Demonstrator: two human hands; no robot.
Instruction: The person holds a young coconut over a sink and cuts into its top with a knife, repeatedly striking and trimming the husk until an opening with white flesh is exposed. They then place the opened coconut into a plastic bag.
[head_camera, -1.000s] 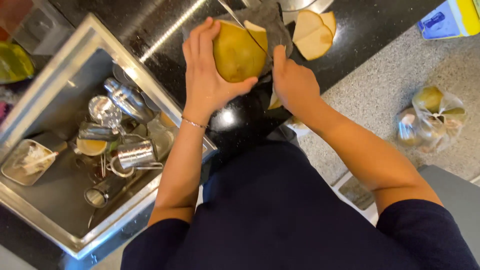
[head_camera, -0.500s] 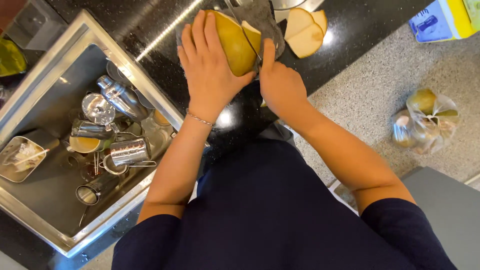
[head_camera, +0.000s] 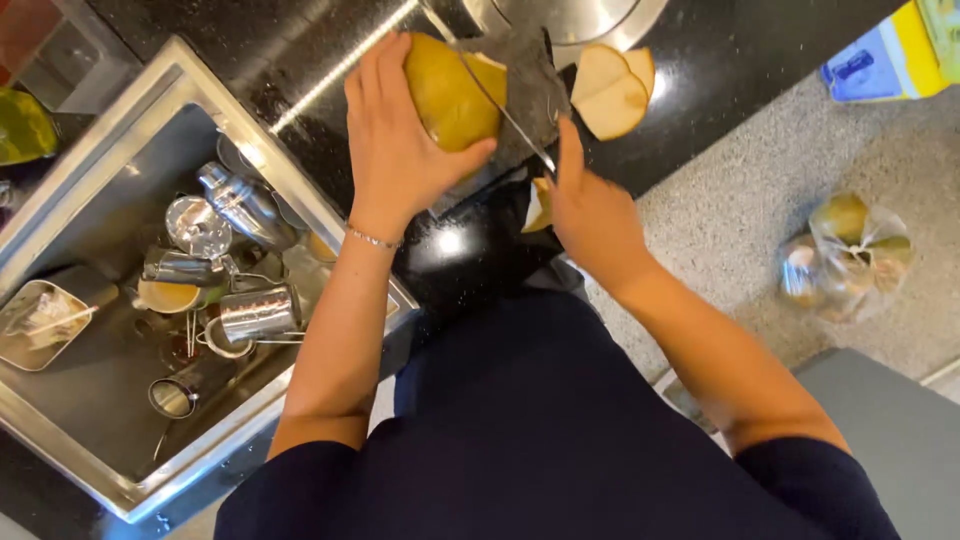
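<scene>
The left hand (head_camera: 395, 150) is gripping a large yellow-green fruit (head_camera: 450, 90) on the black counter (head_camera: 300, 50) while the right hand (head_camera: 590, 205) is clasping a knife (head_camera: 495, 100) cutting into it, cut slices (head_camera: 612, 88) lying nearby, beside a steel sink (head_camera: 60, 440) holding metal cups (head_camera: 255, 312), a shaker (head_camera: 240, 205) and a small tray (head_camera: 40, 325).

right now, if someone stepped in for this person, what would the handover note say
Left hand: grip wrapped around the big yellow-green fruit, steadying it on the dark cutting board.
Right hand: grip shut on the knife, blade laid against the fruit's right side.
Done: two pale cut slices lie on the black counter to the right of the board.
Left: most of the rind is on the fruit.
Nearby: sink on the left holds metal cups and a shaker; a bag of fruit sits on the floor.
</scene>
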